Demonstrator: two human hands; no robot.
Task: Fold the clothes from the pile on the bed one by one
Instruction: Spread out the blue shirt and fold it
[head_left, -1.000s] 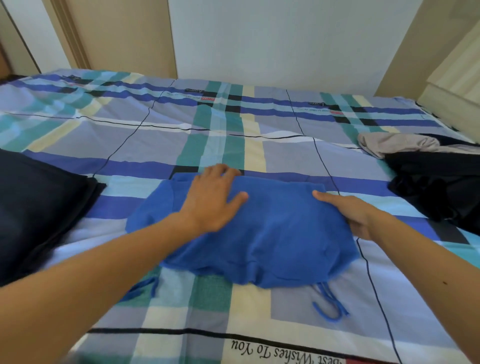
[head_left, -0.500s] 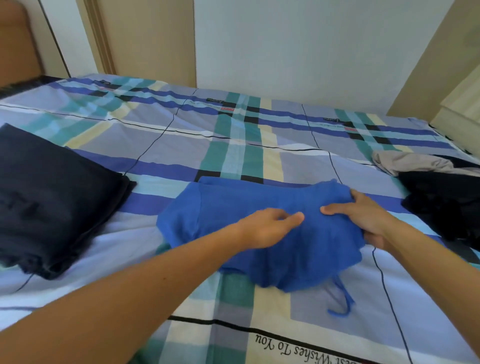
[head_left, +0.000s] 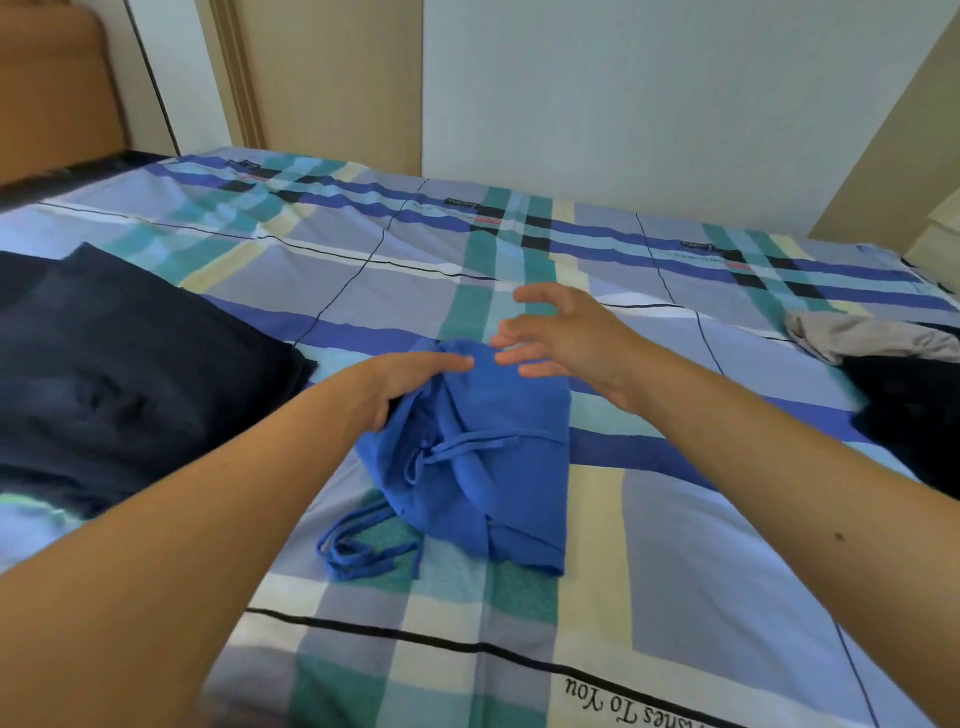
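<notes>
I see the drawstring garment lying midway across the bed, a folded stack at its left edge, the clothes pile at its right edge.

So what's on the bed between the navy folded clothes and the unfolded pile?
The half-folded blue garment, lying on the sheet; the head view shows it.

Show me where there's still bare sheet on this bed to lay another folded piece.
Free: the wide strip of bedsheet along the far wall, the patch between the blue garment and the unfolded pile at right, and the near edge by the lettering. Crowded: the left, under the dark folded stack, and the middle, with left hand and right hand.
</notes>
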